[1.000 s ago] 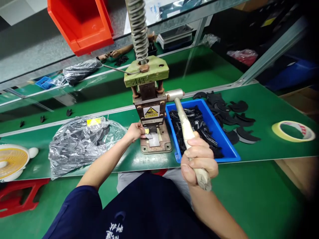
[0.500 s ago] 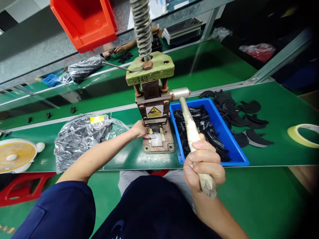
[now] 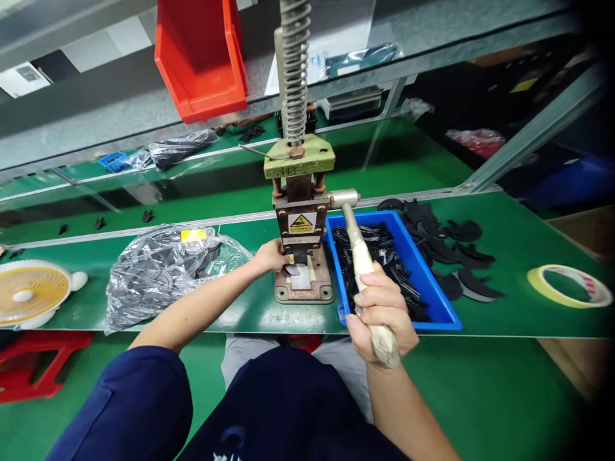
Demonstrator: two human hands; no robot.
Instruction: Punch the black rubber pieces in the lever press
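Note:
My right hand [image 3: 383, 314] is wrapped round the pale, tape-covered lever handle [image 3: 361, 253] of a bench press [image 3: 300, 211], which has a green top plate, a tall spring and a warning label. At the press base [image 3: 303, 294], my left hand [image 3: 271, 257] is closed, with its fingertips at the left of the tool. They pinch a small dark curved piece [image 3: 291, 270] beside a light metal plate [image 3: 301, 280]. Part of that piece is hidden by the fingers and the press head.
Right of the press sits a blue tray [image 3: 444, 307] of black parts. Beyond it lie loose black curved pieces [image 3: 456, 250] and a tape roll [image 3: 569, 286]. A plastic bag of parts [image 3: 158, 272] and a fan [image 3: 33, 293] are left. An orange bin [image 3: 202, 64] hangs above.
My view has shifted and tilted, so more of the shelf shows. Both hands keep their holds; the lever looks about the same. The other person's hands at the back are now mostly hidden.

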